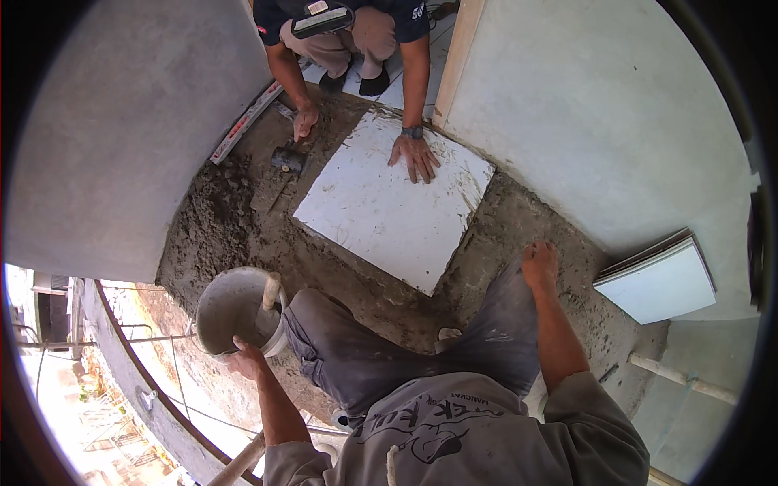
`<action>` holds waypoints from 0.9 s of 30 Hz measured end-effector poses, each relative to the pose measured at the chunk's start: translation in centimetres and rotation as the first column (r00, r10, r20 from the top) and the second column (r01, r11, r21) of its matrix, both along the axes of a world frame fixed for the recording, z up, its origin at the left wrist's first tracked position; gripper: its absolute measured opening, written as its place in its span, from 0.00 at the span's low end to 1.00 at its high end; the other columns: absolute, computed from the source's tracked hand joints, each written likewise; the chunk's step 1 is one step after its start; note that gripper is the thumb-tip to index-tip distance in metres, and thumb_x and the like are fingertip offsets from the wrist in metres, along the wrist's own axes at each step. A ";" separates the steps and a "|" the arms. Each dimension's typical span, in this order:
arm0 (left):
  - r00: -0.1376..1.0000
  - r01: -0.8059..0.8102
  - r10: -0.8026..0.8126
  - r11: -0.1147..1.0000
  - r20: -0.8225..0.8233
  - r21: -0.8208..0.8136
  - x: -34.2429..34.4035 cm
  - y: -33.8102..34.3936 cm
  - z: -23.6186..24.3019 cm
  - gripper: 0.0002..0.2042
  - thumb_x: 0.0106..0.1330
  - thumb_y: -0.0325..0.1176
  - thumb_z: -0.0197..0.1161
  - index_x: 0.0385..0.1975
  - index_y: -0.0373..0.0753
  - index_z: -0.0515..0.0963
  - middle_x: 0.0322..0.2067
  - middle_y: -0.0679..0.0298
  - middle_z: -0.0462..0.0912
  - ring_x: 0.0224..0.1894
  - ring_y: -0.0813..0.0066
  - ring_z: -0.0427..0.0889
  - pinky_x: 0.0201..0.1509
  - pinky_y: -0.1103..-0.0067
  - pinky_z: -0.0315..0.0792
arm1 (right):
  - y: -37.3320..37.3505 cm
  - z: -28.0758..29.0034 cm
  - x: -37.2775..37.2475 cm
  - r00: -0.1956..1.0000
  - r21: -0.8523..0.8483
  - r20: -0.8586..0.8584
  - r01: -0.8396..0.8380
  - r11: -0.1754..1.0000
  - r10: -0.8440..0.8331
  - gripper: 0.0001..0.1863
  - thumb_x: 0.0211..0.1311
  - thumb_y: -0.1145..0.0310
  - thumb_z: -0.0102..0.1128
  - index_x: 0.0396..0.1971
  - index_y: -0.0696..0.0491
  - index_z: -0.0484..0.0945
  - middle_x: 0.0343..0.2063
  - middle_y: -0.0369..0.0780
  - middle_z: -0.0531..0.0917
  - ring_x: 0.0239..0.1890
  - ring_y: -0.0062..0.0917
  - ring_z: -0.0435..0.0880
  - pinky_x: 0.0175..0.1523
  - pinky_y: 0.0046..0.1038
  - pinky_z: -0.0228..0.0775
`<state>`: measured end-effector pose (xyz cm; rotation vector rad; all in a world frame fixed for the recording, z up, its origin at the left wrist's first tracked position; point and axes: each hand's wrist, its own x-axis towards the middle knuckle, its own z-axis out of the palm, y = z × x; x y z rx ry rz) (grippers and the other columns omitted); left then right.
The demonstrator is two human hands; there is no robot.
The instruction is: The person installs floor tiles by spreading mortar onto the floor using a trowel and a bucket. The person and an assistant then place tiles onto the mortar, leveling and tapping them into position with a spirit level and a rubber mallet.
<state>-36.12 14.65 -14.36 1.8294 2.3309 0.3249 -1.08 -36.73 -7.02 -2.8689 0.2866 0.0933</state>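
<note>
My left hand (245,359) is closed on the rim of a round grey bucket (212,301), which tilts beside my left leg. A pale tool handle (271,293) stands inside it; the tool's other end is hard to make out. Beside my right knee, my right hand (540,263) is loosely curled, with nothing visible in it. Ahead lies a large white tile (389,206), smeared with mortar. A co-worker crouches beyond it, one hand (414,159) flat on the tile and the other hand (305,121) on a dark-headed mallet (288,159).
Loose wet mortar (223,202) is heaped at the left wall. A spirit level (247,121) lies along that wall near the co-worker. Several white tiles (660,279) lean in a stack at the right wall. A curved ledge (134,373) borders a drop at lower left.
</note>
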 end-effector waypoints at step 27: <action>0.874 0.479 -0.480 0.877 -0.083 -0.032 5.2 7.5 -7.2 0.44 0.59 0.67 0.41 0.46 0.18 0.62 0.42 0.31 0.70 0.43 0.36 0.74 0.49 0.52 0.67 | -4.9 9.4 -21.5 0.889 0.436 0.307 0.185 0.881 -0.339 0.20 0.56 0.61 0.59 0.46 0.54 0.76 0.48 0.48 0.74 0.53 0.40 0.73 0.56 0.35 0.65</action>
